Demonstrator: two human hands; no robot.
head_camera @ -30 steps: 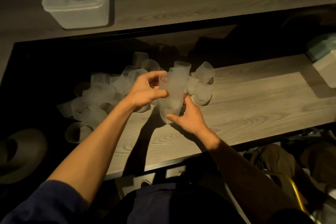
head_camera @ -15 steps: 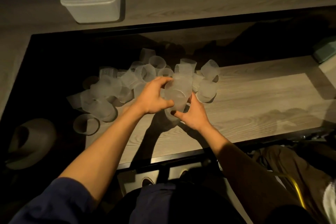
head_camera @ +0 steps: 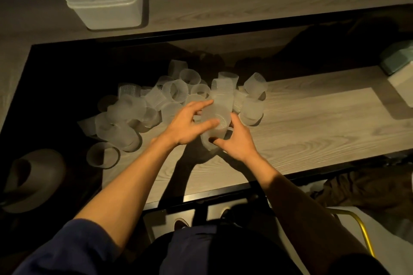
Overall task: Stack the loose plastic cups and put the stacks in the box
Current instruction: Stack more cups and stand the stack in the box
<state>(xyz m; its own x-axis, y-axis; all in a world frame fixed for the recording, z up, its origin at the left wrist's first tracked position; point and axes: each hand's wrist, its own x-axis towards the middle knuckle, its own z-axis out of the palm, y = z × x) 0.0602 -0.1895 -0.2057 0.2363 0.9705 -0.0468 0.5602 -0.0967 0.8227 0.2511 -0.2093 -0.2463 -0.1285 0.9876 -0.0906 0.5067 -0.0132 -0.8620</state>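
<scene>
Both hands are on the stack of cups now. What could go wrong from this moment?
The stack of cups leans, with the left hand holding it only with spread fingers and the right hand at its base; upper cups may slip off. The loose cups lie crowded against it, so a bump may roll them. The box stands far back, a long carry.

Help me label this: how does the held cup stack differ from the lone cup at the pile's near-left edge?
The stack is several nested cups, taller; the lone cup is one, short. The stack is held by the left hand and right hand; the lone cup sits untouched. Both are frosted plastic.
</scene>
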